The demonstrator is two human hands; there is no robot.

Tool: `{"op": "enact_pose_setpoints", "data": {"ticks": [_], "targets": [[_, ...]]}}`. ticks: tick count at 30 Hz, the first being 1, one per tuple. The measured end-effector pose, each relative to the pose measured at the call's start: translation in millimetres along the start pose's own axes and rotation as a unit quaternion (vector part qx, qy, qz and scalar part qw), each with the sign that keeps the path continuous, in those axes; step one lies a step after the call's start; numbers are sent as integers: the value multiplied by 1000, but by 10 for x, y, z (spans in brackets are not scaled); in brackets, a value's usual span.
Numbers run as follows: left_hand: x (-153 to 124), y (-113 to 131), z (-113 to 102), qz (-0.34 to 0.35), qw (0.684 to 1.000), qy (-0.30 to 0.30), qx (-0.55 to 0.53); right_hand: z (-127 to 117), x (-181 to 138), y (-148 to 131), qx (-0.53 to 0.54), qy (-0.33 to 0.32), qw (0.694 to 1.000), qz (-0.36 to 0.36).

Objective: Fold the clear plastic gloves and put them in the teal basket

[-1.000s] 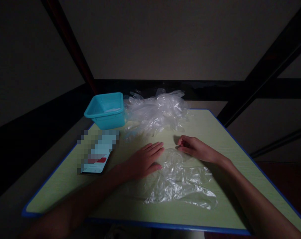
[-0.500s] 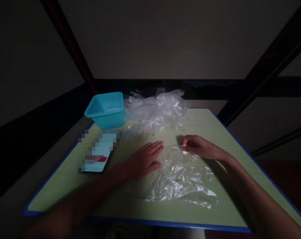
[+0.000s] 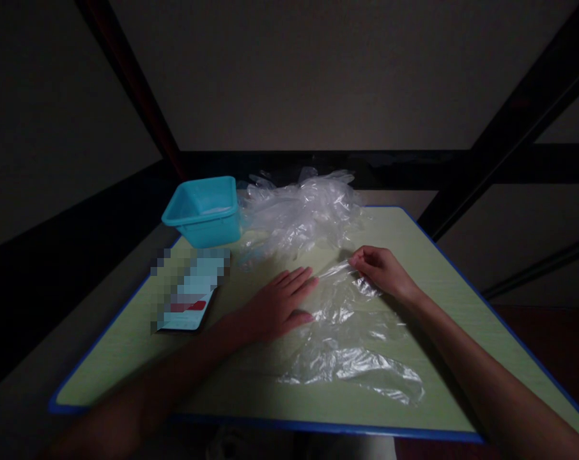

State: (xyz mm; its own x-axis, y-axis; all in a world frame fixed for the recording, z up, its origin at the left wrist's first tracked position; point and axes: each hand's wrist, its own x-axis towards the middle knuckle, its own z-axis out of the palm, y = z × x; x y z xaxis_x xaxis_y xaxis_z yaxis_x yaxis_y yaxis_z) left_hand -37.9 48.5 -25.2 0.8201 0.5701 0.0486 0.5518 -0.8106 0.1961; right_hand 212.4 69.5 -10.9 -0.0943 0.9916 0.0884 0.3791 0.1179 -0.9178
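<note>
Two hands on one clear plastic sheet, counter dim.

Left hand: flat, fingers released and spread, palm pressing the sheet's edge down. Unchanged from a second ago.

Right hand: thumb and fingertips pinched on the sheet's far corner. It now sits farther from the body and higher than a second ago; the pinched edge is off the counter and drawn taut toward the left fingertips.

Sheet: the rest lies crumpled between and below the two hands. Judgement: pinned at one side and pulled at the other, the film is being stretched out.

Beyond the hands: pile of clear plastic. Beyond the left hand: teal tub, untouched.
</note>
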Motion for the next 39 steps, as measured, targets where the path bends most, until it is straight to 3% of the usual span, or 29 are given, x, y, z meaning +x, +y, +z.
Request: {"op": "enact_pose_setpoints", "data": {"ticks": [24, 39], "targets": [[-5, 5, 8, -8, 1000, -8, 13, -30, 51, 110, 7, 28, 1000, 1], [-2, 27, -15, -15, 1000, -8, 13, -52, 37, 112, -91, 51, 994, -27]]}}
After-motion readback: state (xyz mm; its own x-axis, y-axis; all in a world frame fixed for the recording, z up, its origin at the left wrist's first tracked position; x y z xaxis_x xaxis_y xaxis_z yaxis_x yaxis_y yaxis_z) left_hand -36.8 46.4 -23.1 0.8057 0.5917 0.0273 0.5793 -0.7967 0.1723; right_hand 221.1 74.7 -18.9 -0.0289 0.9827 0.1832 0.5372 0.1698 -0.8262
